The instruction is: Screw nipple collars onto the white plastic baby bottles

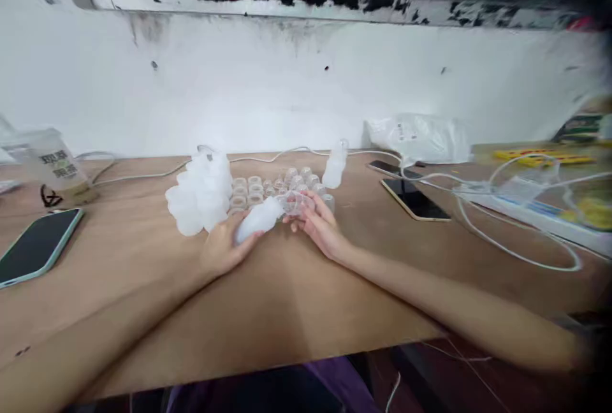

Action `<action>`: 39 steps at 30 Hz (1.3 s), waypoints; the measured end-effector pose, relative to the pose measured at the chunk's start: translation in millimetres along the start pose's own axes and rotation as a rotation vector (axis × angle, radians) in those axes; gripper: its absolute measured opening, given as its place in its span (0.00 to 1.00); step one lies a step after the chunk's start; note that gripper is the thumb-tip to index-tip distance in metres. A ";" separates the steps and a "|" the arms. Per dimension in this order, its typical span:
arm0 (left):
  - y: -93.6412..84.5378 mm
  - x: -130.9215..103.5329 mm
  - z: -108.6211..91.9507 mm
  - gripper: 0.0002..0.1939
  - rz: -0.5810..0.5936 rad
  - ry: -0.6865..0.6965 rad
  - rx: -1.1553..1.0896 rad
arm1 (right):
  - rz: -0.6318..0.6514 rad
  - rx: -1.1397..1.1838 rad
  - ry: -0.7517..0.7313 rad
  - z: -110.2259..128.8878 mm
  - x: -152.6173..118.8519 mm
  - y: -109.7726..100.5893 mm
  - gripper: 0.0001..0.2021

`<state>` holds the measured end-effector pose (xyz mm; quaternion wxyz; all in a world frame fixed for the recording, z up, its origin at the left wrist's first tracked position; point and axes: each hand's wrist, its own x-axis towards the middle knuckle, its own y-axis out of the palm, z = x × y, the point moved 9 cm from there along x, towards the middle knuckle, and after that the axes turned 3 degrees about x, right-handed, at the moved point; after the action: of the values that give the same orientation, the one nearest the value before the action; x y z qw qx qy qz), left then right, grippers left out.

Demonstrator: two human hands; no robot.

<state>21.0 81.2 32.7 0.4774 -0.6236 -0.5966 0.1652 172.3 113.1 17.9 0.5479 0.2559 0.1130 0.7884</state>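
Note:
My left hand point(229, 244) is wrapped round a white translucent bottle point(258, 220), tilted up to the right. At the bottle's upper end, my right hand point(319, 222) has its fingers round a clear plastic cap point(292, 203). Bottle and cap meet or nearly meet; the exact contact is too small to tell. Behind the hands stand rows of clear rings point(247, 190) and clear domed caps point(301, 177). A pile of white bottles point(203, 190) lies left of them. One white bottle with a clear top point(335, 164) stands at the back right.
A phone point(38, 244) and a plastic cup point(60, 167) are at the left. To the right lie another phone point(415, 199), a plastic bag point(421, 137), looped white cables point(519, 253) and a power strip point(535, 209). The wall point(239, 88) bounds the wooden table point(287, 311).

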 end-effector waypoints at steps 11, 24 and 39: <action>-2.4 -2.8 -8.9 0.21 0.012 0.035 0.043 | 0.047 -0.070 -0.015 2.8 0.7 2.7 0.12; -0.4 -4.6 -13.8 0.22 0.028 0.103 0.105 | 0.107 -0.228 -0.039 6.4 0.5 1.9 0.14; 0.6 -7.8 -19.6 0.22 0.019 0.167 0.134 | 0.218 -0.455 -0.010 5.1 -5.7 10.8 0.16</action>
<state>34.7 66.4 39.0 0.5645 -0.6075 -0.5364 0.1567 167.8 103.2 25.6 0.5038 0.1408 -0.0982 0.8466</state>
